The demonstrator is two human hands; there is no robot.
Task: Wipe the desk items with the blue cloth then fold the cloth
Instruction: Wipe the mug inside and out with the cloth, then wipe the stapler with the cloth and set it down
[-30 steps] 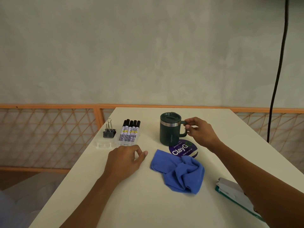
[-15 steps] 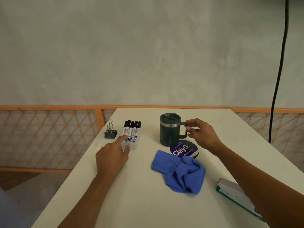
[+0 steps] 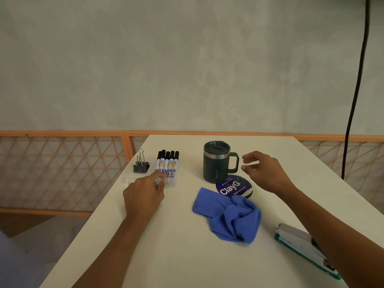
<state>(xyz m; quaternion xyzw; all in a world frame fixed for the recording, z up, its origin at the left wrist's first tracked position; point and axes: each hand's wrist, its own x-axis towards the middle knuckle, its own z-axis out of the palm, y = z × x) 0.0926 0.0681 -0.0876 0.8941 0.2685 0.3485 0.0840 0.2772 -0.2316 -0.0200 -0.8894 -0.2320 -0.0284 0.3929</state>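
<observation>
Head view, looking down on a pale worktop (image 3: pixel 187 258). We note the blue cloth (image 3: pixel 228 217) lying crumpled near the middle, with neither hand on it; its far edge overlaps a round purple disc (image 3: pixel 233 186) printed "ClayGo". Just behind the disc stands a dark green lidded mug (image 3: pixel 216 163), upright, handle pointing right. The right hand (image 3: pixel 267 173) hovers just to the right of that handle, not touching it; fingers (image 3: pixel 249 157) loosely curved with a gap between thumb and forefinger, holding nothing. The left hand (image 3: pixel 143 196) reaches to the near end of a row of black-capped markers (image 3: pixel 168 163), which lie side by side in a clear case. Its fingers (image 3: pixel 160 180) are bent and meet the case edge, but blur there means we cannot tell whether they pinch it or merely touch it. A black binder clip (image 3: pixel 141 165) sits just left of the markers, near the worktop's left edge. At the near right, partly hidden by the right forearm, lies a teal and grey stapler (image 3: pixel 301 244). Beyond the worktop, an orange lattice railing (image 3: pixel 62 173) below a plain wall, and a black cable (image 3: pixel 358 80) hanging at the right.
</observation>
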